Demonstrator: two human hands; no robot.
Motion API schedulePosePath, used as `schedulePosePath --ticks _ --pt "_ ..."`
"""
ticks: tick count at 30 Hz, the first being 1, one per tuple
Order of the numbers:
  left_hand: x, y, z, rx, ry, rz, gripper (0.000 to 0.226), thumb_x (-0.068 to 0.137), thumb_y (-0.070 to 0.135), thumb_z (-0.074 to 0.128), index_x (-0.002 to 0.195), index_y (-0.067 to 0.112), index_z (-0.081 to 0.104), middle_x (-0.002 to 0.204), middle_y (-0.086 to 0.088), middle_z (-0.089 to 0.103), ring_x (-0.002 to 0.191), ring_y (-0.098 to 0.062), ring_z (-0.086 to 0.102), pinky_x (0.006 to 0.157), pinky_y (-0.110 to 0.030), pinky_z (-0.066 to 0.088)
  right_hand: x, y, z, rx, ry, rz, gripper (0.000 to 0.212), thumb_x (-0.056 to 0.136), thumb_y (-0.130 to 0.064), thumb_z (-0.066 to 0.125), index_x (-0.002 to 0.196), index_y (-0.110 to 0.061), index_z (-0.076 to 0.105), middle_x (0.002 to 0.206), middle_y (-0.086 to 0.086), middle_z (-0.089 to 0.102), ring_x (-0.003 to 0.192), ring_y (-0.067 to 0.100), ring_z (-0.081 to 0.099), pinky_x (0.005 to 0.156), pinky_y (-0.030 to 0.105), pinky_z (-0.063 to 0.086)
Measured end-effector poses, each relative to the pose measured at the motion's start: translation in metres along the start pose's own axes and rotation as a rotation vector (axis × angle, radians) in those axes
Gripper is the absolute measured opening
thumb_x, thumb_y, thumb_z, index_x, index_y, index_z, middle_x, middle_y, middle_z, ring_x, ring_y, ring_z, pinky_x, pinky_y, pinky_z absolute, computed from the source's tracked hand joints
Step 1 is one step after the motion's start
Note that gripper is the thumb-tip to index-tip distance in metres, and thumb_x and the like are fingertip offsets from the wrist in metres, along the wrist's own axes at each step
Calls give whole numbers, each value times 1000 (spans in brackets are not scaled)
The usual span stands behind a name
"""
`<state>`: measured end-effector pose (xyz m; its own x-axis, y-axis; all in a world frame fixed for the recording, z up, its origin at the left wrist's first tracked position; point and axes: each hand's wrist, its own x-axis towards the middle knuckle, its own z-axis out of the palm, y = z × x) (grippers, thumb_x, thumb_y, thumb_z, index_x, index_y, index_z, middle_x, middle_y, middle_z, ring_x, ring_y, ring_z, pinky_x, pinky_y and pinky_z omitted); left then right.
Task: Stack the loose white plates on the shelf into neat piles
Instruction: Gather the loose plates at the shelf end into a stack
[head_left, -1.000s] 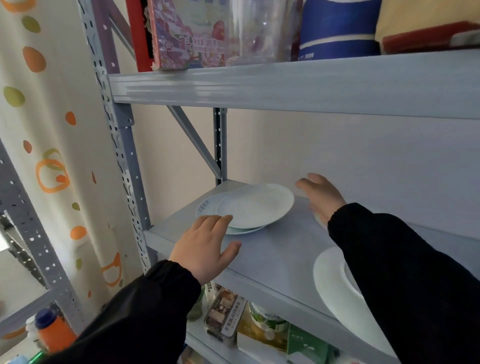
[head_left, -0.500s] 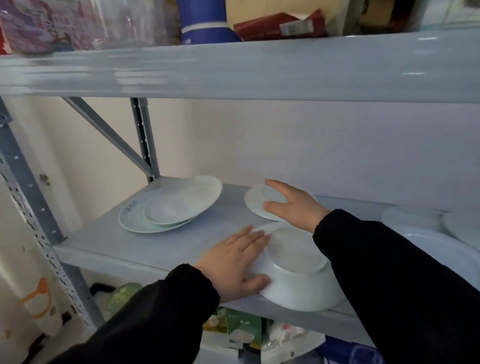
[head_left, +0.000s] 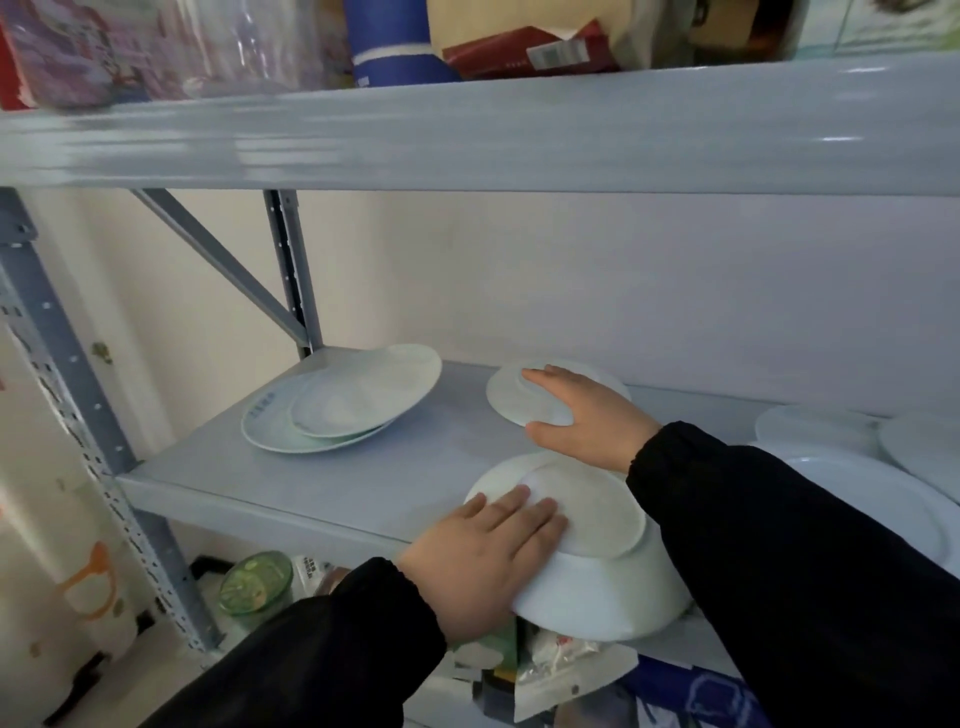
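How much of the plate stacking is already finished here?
Little looks done: two plates overlap loosely at the back left. In hand: the left hand rests on an upside-down dish at the shelf edge; the right hand lies on a small plate. Plates at the right remain unsorted.

Blue print on rim of lower plate (head_left: 270, 421), left pile: characters too small to read. Barcode label on red packet (head_left: 524, 49), top shelf: digits illegible.

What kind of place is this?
Probably a home storeroom or pantry: a grey bolt-together metal shelf rack, loose white plates on it, and packaged goods crammed on the shelf above.
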<state>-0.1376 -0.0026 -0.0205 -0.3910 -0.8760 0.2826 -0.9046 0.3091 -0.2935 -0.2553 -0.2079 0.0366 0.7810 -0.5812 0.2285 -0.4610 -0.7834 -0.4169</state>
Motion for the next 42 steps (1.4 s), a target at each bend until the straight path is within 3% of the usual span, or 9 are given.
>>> schedulePosePath --ticks 3,9,18,21,24,29,32,35,42 --pt "-7 -6 -11 33 90 -16 49 90 21 41 135 8 54 135 -10 59 121 -31 59 76 -45 59 4 -8 -5 -29 13 -38 84 78 -62 50 154 -35 28 163 -1 25 149 8 18 118 25 16" --pt "-25 -24 -42 72 183 -23 41 84 17 49 122 13 65 122 -3 68 110 -21 66 59 -30 58 16 -19 -19 -46 48 -77 71 90 -49 60 154 -32 33 160 -9 30 145 4 23 106 13 14" --pt "-67 -73 -84 1 325 -304 45 79 15 42 118 11 65 115 -6 69 97 -27 69 63 -37 59 28 -32 -28 20 79 -65 66 93 -49 57 153 -34 35 157 -12 34 142 8 33 108 21 25" --pt "-86 -95 -85 -55 383 -456 40 83 12 49 120 14 63 118 -5 68 101 -30 67 74 -45 57 33 -35 -23 57 129 -57 60 95 -47 54 151 -32 39 157 -10 37 142 11 35 107 23 26" --pt "-98 -119 -80 -152 475 -633 36 92 23 45 122 14 62 116 -7 66 100 -30 63 80 -37 50 36 -34 -18 119 172 -30 58 95 -49 54 150 -32 41 155 -12 39 141 10 35 108 23 27" --pt "-102 -159 -73 -497 775 -1009 10 94 37 46 102 37 52 88 19 61 83 3 60 60 -18 43 38 -30 -1 160 172 -33 57 93 -43 61 147 -35 45 151 -15 42 137 5 37 103 17 25" --pt "-98 -182 -65 -884 935 -1242 12 88 33 48 97 38 55 94 12 65 85 -16 66 56 -40 58 38 -27 11 190 140 -31 59 90 -46 61 145 -36 45 149 -17 43 128 -4 37 101 16 25" --pt "-94 -202 -52 -1247 1036 -1327 21 89 20 47 103 35 55 106 5 62 92 -26 64 56 -44 59 38 -26 23 210 93 -35 61 87 -53 60 144 -38 45 146 -20 44 123 -8 36 101 17 26" --pt "-88 -225 -15 -1533 1051 -1463 25 83 2 41 95 20 53 106 -10 58 87 -34 66 54 -44 58 45 -40 55 196 22 -95 61 89 -48 61 146 -35 43 145 -20 43 122 -12 34 99 14 25"
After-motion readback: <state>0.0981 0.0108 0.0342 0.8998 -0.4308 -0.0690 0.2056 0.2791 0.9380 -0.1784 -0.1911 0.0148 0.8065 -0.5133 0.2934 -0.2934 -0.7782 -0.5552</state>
